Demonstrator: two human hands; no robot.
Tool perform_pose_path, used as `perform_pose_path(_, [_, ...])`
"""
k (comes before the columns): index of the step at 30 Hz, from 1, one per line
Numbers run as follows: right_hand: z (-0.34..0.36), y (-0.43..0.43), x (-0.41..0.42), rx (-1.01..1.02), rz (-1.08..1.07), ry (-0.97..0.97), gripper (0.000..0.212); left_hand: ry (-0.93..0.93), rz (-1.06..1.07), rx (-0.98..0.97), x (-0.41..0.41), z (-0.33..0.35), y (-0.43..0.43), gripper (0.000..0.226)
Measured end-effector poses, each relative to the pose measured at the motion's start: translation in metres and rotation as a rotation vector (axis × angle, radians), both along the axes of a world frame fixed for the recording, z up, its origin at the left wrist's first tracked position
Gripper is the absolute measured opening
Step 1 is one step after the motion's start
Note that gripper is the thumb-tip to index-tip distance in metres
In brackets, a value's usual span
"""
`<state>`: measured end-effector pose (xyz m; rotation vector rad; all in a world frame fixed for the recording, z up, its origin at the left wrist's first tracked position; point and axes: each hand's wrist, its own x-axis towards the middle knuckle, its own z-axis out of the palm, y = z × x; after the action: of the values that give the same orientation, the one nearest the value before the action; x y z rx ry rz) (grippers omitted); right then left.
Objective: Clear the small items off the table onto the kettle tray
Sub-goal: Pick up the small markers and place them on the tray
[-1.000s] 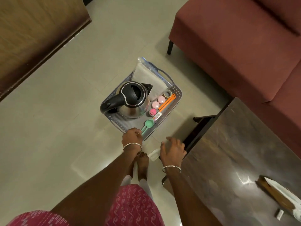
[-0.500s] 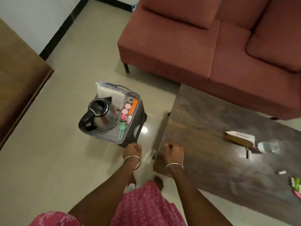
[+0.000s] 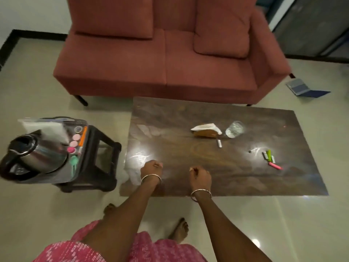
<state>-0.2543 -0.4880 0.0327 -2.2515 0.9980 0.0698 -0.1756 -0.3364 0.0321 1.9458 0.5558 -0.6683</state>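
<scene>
A steel kettle (image 3: 35,156) stands on a grey tray (image 3: 56,177) atop a low black stool at the left; pink lids, an orange stick and a green spoon (image 3: 73,163) lie on the tray. On the dark table (image 3: 170,148) lie a small white stick (image 3: 219,143), a cluster of green, white and pink sticks (image 3: 271,160), a brown holder with a white napkin (image 3: 206,130) and a clear glass (image 3: 234,129). My left hand (image 3: 151,171) and my right hand (image 3: 200,176) hover over the table's near left part, fingers curled, nothing visibly in them.
A red sofa (image 3: 166,59) stands behind the table. A blue folded thing (image 3: 302,88) lies on the floor at the far right. A crumpled clear plastic sheet (image 3: 132,173) hangs at the table's left edge. My bare feet stand on the tiled floor.
The view has swung right from the tray to the table. Both hands moved from beside the tray to above the table's near left part, and their fingers have curled in.
</scene>
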Motion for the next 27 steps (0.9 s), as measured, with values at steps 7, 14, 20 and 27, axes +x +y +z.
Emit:
perform_pose_path(7, [0.023, -0.134, -0.072, -0.027, -0.137, -0.015, 0.016, -0.006, -0.12, -0.07, -0.064, 0.019, -0.141, 0.024])
perform_pose_path(14, [0.028, -0.218, -0.116, -0.01, -0.295, -0.029, 0.017, -0.038, -0.242, -0.072, -0.086, 0.023, -0.227, 0.022])
perform_pose_path(20, [0.013, -0.267, -0.138, 0.007, -0.394, 0.02, 0.02, -0.01, -0.363, -0.014, -0.081, 0.001, -0.282, 0.022])
perform_pose_path(27, [-0.004, -0.351, -0.137, 0.006, -0.457, 0.14, 0.023, 0.015, -0.414, 0.039, -0.06, -0.028, -0.365, 0.019])
